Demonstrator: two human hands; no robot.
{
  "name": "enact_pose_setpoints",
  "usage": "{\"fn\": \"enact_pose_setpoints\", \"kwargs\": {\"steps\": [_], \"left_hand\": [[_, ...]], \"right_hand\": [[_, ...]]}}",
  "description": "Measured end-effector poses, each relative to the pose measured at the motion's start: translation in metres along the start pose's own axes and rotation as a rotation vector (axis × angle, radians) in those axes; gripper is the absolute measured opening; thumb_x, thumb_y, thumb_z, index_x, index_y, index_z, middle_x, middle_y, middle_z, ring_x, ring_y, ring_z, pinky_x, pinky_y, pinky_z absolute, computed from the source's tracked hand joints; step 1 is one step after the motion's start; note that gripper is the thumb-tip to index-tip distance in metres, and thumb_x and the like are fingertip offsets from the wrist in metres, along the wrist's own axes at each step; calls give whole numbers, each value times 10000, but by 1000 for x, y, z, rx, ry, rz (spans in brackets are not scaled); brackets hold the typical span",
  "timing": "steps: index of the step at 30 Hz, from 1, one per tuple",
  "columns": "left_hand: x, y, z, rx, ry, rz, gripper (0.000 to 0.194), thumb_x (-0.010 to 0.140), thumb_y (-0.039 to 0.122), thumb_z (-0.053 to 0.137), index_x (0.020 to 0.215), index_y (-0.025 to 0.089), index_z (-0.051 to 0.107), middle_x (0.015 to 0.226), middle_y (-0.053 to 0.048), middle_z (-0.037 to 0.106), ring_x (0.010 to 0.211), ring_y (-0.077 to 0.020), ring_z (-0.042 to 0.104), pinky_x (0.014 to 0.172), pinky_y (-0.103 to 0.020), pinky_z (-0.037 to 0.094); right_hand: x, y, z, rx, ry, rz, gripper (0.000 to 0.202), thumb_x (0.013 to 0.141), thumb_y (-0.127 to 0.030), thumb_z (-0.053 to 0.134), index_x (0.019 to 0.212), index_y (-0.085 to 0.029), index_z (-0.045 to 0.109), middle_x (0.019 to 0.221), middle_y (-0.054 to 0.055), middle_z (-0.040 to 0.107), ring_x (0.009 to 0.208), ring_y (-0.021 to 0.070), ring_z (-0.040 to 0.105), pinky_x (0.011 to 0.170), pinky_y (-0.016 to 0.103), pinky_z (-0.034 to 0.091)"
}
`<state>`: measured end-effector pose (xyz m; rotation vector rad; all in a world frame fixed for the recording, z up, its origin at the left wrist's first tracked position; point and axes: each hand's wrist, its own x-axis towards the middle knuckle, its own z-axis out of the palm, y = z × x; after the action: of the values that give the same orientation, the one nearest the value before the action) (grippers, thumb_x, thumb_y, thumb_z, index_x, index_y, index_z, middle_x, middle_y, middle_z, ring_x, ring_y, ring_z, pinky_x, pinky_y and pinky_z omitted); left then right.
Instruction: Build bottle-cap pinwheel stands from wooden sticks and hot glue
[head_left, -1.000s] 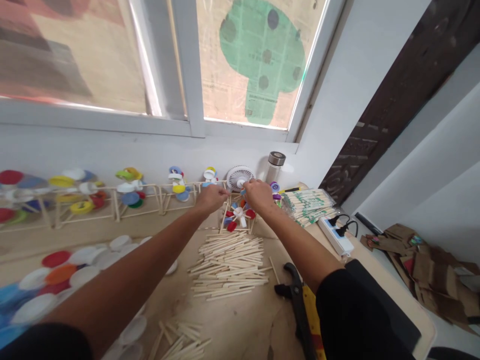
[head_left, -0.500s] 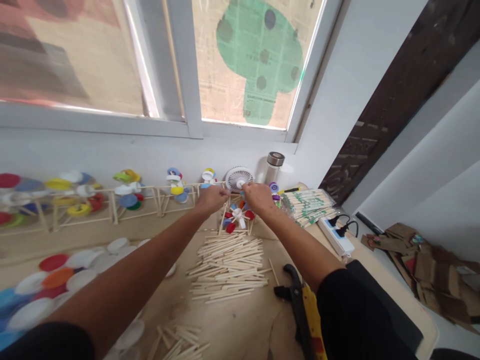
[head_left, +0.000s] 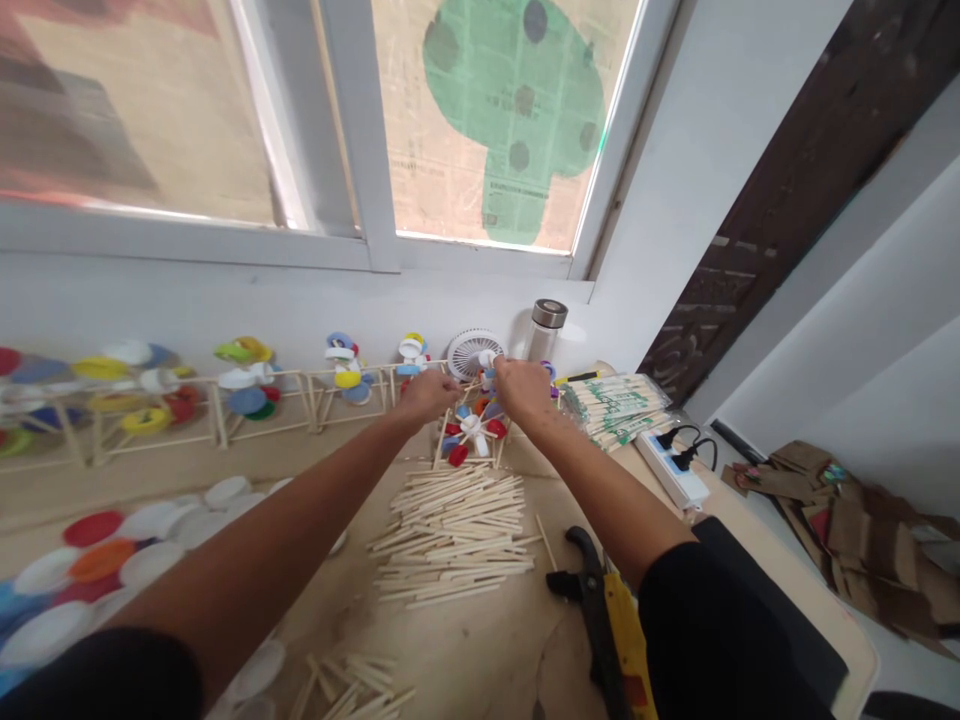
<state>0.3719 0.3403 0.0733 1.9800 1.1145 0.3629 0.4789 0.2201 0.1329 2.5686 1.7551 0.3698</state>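
My left hand [head_left: 430, 396] is closed in a pinch at the top left of a small wooden-stick frame [head_left: 436, 440]. My right hand [head_left: 523, 388] has its fingers closed at a wheel of bottle caps, of which a white cap [head_left: 488, 358] shows by the fingertips. The fingers partly hide what they grip. Below and between my hands, a second bottle-cap wheel [head_left: 472, 428] with red, blue and white caps sits within the frame. Farther left stand similar stick frames [head_left: 262, 408] bearing coloured cap wheels [head_left: 251, 375].
A white fan [head_left: 474, 354] and a glass bottle [head_left: 543, 330] stand by the wall. Cut sticks [head_left: 454, 540] lie in front, loose caps [head_left: 157, 520] at left. At right are a yellow-black tool [head_left: 622, 630], bagged sticks [head_left: 619, 405] and a power strip [head_left: 673, 470].
My right hand has shifted slightly right and turned, showing more of the white cap at its fingertips. My left hand stays at the frame. The view has moved a little.
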Motion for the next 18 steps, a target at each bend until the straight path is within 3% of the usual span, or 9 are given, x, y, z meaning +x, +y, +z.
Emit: {"fn": "enact_pose_setpoints", "kwargs": {"steps": [10, 18], "left_hand": [[5, 4, -2, 197, -46, 14, 364, 877, 385, 594, 1170, 170, 578, 1200, -69, 599, 1030, -221, 605, 849, -418, 529], [5, 8, 1, 232, -106, 44, 363, 877, 389, 593, 1163, 166, 579, 1184, -65, 605, 1020, -222, 610, 841, -413, 532]], "right_hand": [[-3, 3, 3, 0, 36, 13, 213, 963, -162, 396, 1079, -165, 574, 1051, 133, 713, 923, 220, 692, 749, 302, 488], [-3, 4, 5, -11, 49, 32, 203, 966, -177, 399, 1083, -160, 564, 1040, 138, 714, 918, 225, 694, 746, 309, 490]]}}
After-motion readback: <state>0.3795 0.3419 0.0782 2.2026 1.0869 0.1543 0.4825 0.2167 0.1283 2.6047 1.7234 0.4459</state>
